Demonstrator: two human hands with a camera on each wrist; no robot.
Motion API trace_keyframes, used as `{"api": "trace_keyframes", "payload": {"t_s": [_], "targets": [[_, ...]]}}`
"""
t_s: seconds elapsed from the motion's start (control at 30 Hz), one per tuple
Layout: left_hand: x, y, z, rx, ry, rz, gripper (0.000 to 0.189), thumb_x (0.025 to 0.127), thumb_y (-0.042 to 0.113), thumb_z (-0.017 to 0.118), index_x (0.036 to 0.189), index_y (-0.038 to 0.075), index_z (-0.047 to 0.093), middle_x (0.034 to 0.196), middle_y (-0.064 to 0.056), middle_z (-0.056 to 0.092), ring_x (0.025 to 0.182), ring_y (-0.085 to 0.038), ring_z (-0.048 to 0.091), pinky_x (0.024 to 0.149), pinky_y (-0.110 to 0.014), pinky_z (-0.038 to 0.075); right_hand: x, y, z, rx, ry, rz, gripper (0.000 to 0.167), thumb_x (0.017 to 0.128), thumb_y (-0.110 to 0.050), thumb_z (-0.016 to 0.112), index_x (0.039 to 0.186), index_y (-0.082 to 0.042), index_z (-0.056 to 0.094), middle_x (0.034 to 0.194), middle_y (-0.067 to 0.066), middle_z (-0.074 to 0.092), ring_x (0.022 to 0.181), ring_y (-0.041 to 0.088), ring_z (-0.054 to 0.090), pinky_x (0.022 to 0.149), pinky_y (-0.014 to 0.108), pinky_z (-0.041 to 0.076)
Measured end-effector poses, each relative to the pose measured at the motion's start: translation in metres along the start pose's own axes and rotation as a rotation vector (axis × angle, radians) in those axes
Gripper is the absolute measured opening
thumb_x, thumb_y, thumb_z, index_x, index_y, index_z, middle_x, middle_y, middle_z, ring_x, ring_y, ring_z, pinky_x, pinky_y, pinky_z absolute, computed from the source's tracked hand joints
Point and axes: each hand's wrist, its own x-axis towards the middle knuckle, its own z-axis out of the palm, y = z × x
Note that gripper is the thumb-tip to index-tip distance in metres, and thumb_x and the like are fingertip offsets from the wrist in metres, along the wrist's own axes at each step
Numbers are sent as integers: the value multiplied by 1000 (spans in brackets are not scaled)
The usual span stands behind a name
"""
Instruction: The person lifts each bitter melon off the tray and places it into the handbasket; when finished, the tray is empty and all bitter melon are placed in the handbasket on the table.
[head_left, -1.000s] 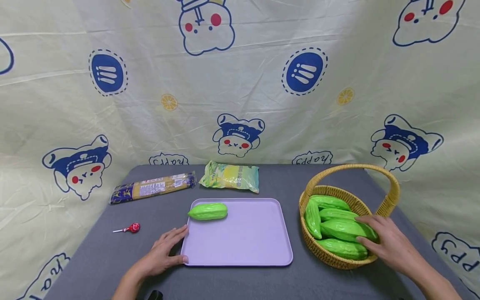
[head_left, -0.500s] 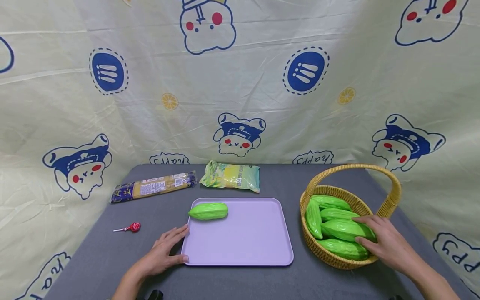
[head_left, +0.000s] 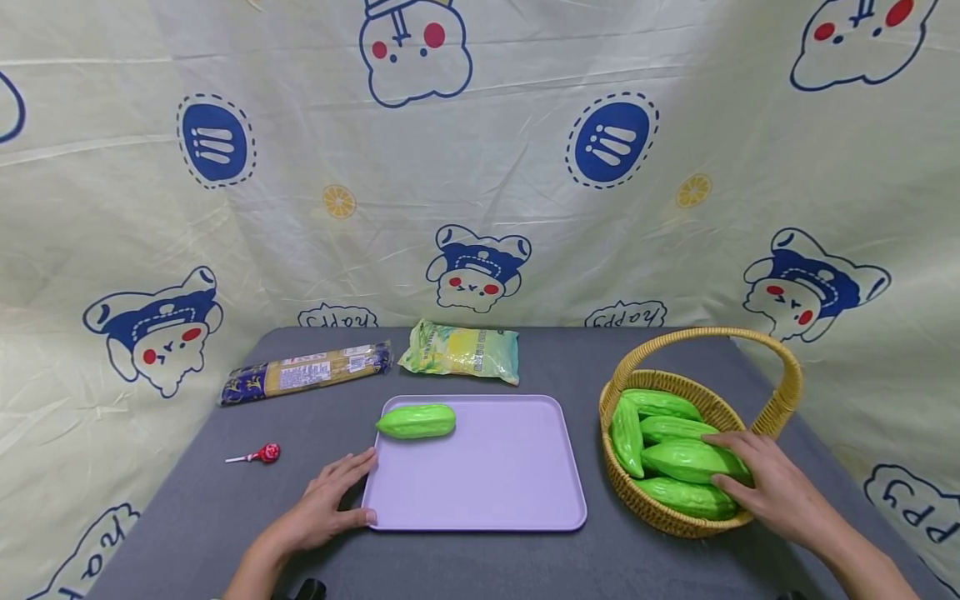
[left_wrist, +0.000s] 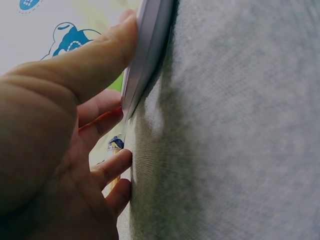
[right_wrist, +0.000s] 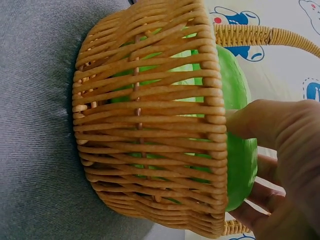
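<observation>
In the head view my left hand [head_left: 325, 502] touches the left edge of a lilac tray [head_left: 480, 483], fingers extended and thumb at the near corner. The left wrist view shows the thumb against the tray's side [left_wrist: 150, 45]. One green bitter gourd [head_left: 416, 422] lies at the tray's back left. Several more fill a wicker basket [head_left: 660, 521] on the right. My right hand [head_left: 772, 479] holds the right end of a bitter gourd [head_left: 686, 461] inside the basket, thumb on the near side, fingers on the far side. In the right wrist view the thumb presses the green bitter gourd [right_wrist: 242, 170] above the rim.
Behind the tray lie a long pack of noodles [head_left: 307, 373] and a green-yellow bag [head_left: 461, 352]. A red lollipop [head_left: 266, 454] is left of the tray. The basket's tall handle [head_left: 705, 333] arches over the bitter gourds. A printed curtain [head_left: 480, 167] hangs behind the grey table.
</observation>
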Motion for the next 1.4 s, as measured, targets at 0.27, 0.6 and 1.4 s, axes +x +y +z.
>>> {"api": "trace_keyframes", "payload": {"t_s": [0.27,0.6,1.4], "targets": [[0,-1,0,4,0,10,78,81,44,68,146,13,37,156,-10,27,141,-46,17,104,-73,12,-1,0,1,9,27,5,52,74,-20,79,120,-6,58,113,19,60,102,39,51,78,57,41],[-1,0,-1,19,9,23,78,81,44,68,145,12,38,155,-11,29,140,-48,18,103,-74,13,1,-5,-5,13,70,15,52,75,-22,79,120,-6,58,114,19,59,102,36,49,78,54,40],[-1,1,-2,20,8,12,78,81,45,68,145,12,38,156,-9,29,141,-46,18,104,-73,13,13,-66,-6,23,230,-196,61,66,-13,84,122,-16,59,114,1,60,104,8,43,86,18,33]]}}
